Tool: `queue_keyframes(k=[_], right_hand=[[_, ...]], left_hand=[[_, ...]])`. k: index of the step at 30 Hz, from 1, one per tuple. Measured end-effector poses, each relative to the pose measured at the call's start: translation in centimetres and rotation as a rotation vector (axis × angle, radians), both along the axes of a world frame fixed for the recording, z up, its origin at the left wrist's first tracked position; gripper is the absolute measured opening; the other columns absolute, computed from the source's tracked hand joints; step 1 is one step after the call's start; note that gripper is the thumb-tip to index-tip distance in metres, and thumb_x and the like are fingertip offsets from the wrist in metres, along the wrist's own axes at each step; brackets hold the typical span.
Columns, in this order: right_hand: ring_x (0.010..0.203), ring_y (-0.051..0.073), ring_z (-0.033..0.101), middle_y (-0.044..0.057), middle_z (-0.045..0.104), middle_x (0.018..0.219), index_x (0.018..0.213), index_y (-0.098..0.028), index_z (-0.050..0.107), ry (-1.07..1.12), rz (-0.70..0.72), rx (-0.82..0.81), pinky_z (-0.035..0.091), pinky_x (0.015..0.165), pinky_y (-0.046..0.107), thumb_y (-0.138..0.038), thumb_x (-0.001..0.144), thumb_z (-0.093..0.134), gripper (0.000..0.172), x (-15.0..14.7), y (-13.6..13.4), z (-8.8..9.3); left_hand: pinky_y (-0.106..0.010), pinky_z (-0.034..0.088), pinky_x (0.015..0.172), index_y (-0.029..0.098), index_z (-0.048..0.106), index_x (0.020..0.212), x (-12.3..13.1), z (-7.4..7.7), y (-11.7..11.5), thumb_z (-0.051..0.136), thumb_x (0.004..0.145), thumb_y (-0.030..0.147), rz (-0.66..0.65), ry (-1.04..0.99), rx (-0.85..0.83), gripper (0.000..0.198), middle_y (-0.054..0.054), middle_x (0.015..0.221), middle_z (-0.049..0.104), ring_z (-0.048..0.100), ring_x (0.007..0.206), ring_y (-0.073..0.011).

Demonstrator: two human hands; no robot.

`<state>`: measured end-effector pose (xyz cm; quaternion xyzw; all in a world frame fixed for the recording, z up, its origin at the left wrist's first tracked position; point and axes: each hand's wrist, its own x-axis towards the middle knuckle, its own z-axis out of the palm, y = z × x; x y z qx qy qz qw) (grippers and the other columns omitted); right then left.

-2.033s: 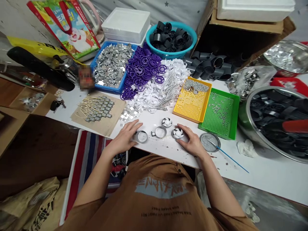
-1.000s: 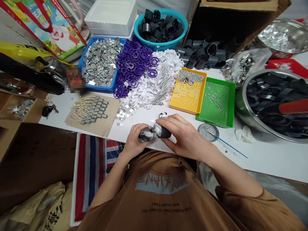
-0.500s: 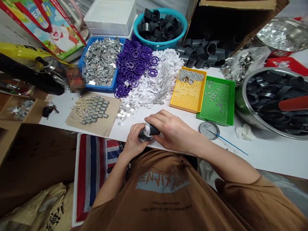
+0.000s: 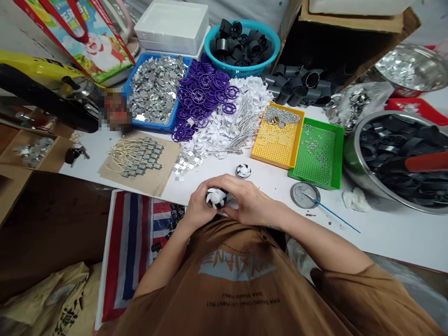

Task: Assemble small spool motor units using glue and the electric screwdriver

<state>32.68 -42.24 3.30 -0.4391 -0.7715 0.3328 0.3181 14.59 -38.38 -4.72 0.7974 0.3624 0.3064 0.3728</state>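
A small fan, with white blades inside a round black housing, is held between both hands at the table's front edge, its blades facing up. My left hand is closed around its left side. My right hand curves over the far and right sides, fingers pressed to the rim. Just beyond my right hand, a second white-bladed fan in a black ring lies on the white table. The fan's underside is hidden by my hands.
Motors with wires lie on cardboard at left. Behind are purple rings, white fan blades, a yellow tray and a green tray. At right are a paste dish with a blue stick and a metal bowl.
The held fan has turned from lying sideways to blades facing up. The second fan now shows beyond my right hand. The whole view has shifted slightly.
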Motion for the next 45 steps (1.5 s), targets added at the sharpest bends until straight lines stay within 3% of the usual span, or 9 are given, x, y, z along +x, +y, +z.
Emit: queue_keyframes(k=[5,10,14,26,29,33,37,40,45], right_hand=[[0.112,0.024,0.057,0.010,0.066,0.115,0.124,-0.020,0.054,0.017,-0.071,0.079,0.047,0.096,0.043,-0.015,0.074,0.073,0.054,0.8,-0.1,-2.4],[0.107,0.024,0.058,0.012,0.064,0.118,0.132,-0.020,0.049,-0.119,0.014,0.072,0.047,0.093,0.043,-0.017,0.078,0.070,0.059,2.3,-0.2,-2.0],[0.105,0.022,0.059,0.010,0.064,0.113,0.124,-0.020,0.054,-0.123,0.040,0.073,0.049,0.092,0.041,-0.010,0.077,0.066,0.050,2.9,-0.5,-1.6],[0.113,0.019,0.062,0.011,0.065,0.117,0.130,-0.020,0.048,-0.022,0.003,0.112,0.053,0.095,0.032,-0.019,0.087,0.060,0.044,3.9,-2.6,-4.9],[0.114,0.019,0.062,0.011,0.066,0.119,0.130,-0.021,0.049,-0.021,-0.036,0.102,0.053,0.096,0.033,-0.024,0.086,0.063,0.046,4.1,-3.1,-5.5],[0.101,0.021,0.068,0.011,0.067,0.114,0.121,-0.021,0.055,0.113,-0.222,-0.051,0.057,0.086,0.032,-0.037,0.076,0.075,0.052,3.6,-3.8,-6.7],[0.094,0.019,0.068,0.009,0.065,0.109,0.113,-0.022,0.054,0.614,-0.379,-0.349,0.057,0.079,0.030,-0.046,0.061,0.083,0.064,1.6,-4.5,-8.2],[0.089,0.017,0.067,0.006,0.064,0.107,0.116,-0.024,0.051,0.881,-0.403,-0.455,0.055,0.080,0.030,-0.050,0.056,0.085,0.074,0.4,-4.9,-9.0],[0.082,0.021,0.064,0.004,0.065,0.086,0.096,-0.019,0.060,0.868,-0.350,-0.549,0.055,0.074,0.033,-0.058,0.048,0.086,0.067,0.8,-6.0,-9.6]], left_hand=[[-0.031,0.052,0.081,0.020,0.055,0.107,0.2,0.8,0.0,0.070,0.063,0.010,-0.048,0.000,-0.018,0.048,-0.003,0.099,0.059,0.060,0.095,-0.0203],[-0.033,0.051,0.085,0.021,0.056,0.109,0.4,1.1,-0.2,0.075,0.066,0.016,-0.087,0.058,-0.063,0.047,-0.004,0.103,0.057,0.059,0.100,-0.0215],[-0.034,0.052,0.087,0.022,0.057,0.111,0.6,1.1,-0.3,0.077,0.067,0.020,-0.127,0.062,-0.079,0.048,-0.004,0.105,0.058,0.060,0.101,-0.0218],[-0.033,0.054,0.085,0.023,0.056,0.117,0.6,1.2,-0.2,0.080,0.064,0.021,-0.213,0.089,-0.045,0.059,-0.005,0.106,0.064,0.063,0.098,-0.0218],[-0.032,0.054,0.083,0.023,0.054,0.114,0.5,1.8,-0.1,0.080,0.062,0.022,-0.203,0.107,-0.113,0.058,-0.004,0.105,0.065,0.065,0.097,-0.0217],[-0.033,0.054,0.082,0.025,0.048,0.113,0.1,3.6,0.6,0.080,0.063,0.025,-0.179,0.048,-0.269,0.060,-0.003,0.101,0.068,0.067,0.093,-0.0212],[-0.037,0.050,0.094,0.025,0.051,0.119,0.3,5.4,0.9,0.082,0.067,0.033,-0.266,-0.095,-0.235,0.061,-0.009,0.115,0.064,0.062,0.108,-0.0244],[-0.038,0.050,0.094,0.024,0.052,0.122,1.6,5.5,0.2,0.081,0.066,0.042,-0.280,-0.186,-0.148,0.065,-0.010,0.117,0.062,0.060,0.110,-0.0254],[-0.035,0.052,0.077,0.021,0.056,0.109,4.3,4.4,-1.2,0.073,0.070,0.053,-0.256,-0.171,0.119,0.053,-0.007,0.096,0.066,0.061,0.086,-0.0211]])
